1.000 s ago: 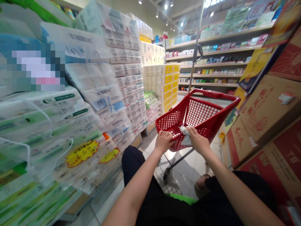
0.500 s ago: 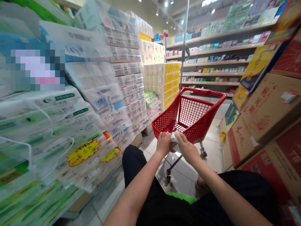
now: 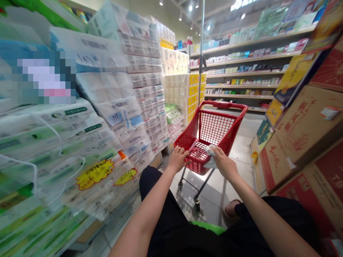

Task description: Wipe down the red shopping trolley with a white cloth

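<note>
A red plastic shopping cart [image 3: 217, 128] with lattice walls stands right in front of my knees. My left hand [image 3: 178, 159] is closed over the left part of its near rim, fingers bent over the edge. In my right hand [image 3: 225, 163] is a crumpled white cloth or tissue [image 3: 210, 162], pinched between the fingers. It hangs against the right part of the cart's near edge, and its lower end droops outside the basket. Something small and pale lies in the bottom of the basket, too indistinct to name.
Stacked tissue packs [image 3: 144, 89] line the left side, with yellow price tags [image 3: 95, 174] on them. Cardboard cartons [image 3: 308, 125] are piled at the right. Behind the cart rise a metal pole [image 3: 201, 46] and stocked shelves [image 3: 241, 73].
My hands have moved apart: the left now grips the cart rim, while the right keeps the white cloth. The cart has turned and shifted slightly left, its near side now facing me.
</note>
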### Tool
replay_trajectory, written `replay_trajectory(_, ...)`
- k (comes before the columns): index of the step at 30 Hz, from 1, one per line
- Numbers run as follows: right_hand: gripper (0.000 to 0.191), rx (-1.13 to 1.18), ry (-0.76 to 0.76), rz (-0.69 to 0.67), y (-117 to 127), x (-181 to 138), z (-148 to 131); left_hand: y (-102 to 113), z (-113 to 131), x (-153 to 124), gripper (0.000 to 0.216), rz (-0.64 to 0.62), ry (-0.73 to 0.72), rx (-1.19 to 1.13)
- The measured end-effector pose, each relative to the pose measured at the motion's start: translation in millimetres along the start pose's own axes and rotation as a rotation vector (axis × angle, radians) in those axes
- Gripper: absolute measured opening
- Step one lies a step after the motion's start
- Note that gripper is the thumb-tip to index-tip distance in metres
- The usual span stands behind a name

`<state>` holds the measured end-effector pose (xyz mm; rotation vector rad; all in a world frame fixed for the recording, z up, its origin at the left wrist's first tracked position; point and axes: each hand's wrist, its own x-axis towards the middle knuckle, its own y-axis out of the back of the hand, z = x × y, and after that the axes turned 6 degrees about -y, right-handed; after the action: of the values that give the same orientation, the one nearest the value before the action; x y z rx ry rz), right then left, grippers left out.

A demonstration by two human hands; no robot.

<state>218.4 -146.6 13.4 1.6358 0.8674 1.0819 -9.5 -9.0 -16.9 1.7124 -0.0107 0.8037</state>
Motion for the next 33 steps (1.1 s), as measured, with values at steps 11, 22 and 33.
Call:
replay_trajectory(11,0.053,-0.042,0.094,0.061,-10,-49,-20,-6,38,5,0.045,0.023,0.051,-0.004)
replay_trajectory(22,0.050,-0.038,-0.018,0.087,2,-41,27,-13,31,19,0.024,-0.010,-0.107,-0.072)
replay_trajectory(33,0.060,-0.157,0.009,0.043,-27,-29,-36,-25,62,33,0.025,-0.005,-0.096,-0.038)
